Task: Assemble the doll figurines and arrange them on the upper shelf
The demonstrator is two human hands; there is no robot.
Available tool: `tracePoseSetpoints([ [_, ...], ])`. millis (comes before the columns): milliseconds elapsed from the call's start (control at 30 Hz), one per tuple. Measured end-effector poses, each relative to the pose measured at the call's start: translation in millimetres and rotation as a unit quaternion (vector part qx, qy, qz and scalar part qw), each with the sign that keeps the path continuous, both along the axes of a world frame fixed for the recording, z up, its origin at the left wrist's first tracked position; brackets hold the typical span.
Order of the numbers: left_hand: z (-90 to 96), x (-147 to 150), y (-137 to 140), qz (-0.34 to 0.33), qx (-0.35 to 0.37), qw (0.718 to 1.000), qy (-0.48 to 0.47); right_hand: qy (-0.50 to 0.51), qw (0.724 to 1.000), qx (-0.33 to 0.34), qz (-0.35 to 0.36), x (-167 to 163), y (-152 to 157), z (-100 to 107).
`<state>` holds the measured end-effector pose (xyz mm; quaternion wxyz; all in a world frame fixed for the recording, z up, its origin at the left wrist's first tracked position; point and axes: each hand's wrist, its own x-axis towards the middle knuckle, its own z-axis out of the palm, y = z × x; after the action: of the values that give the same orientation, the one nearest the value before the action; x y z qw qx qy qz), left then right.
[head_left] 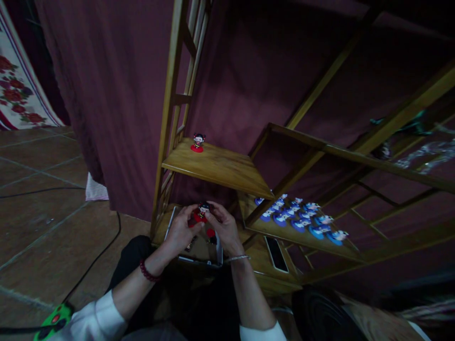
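Both my hands meet around a small figurine (204, 208) with black hair and a red base, held above an open box (199, 256). My left hand (182, 228) grips its left side, thumb and fingers closed on the base. On the other side my right hand (224, 226) has its thumb against the figurine's front. Below them, a red round piece (211, 233) and other small parts, too dim to make out, lie in the box. A similar figurine (198, 142) stands upright on a red base on the wooden shelf (220, 163) above.
Several blue-and-white figurines (298, 215) stand in rows on a shelf at the right. A phone (276, 254) lies on the lower board. Wooden posts (169, 94) frame the shelves before a purple curtain (117, 104). A cable and a green power strip (55, 322) lie on the tiled floor.
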<state>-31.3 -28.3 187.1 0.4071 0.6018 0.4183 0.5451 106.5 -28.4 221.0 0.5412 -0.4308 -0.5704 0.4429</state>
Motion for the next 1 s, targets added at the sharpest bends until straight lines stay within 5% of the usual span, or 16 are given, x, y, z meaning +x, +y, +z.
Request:
tracePoseSetpoints([
  [567, 57.1, -7, -25, 0.003, 0.007, 0.999, 0.039, -0.062, 0.997, 0.053, 0.015, 3, -11, 39],
  [1000, 66.5, -9, -26, -0.049, 0.048, 0.997, -0.027, -0.024, 0.999, 0.024, 0.015, -2, -17, 66],
])
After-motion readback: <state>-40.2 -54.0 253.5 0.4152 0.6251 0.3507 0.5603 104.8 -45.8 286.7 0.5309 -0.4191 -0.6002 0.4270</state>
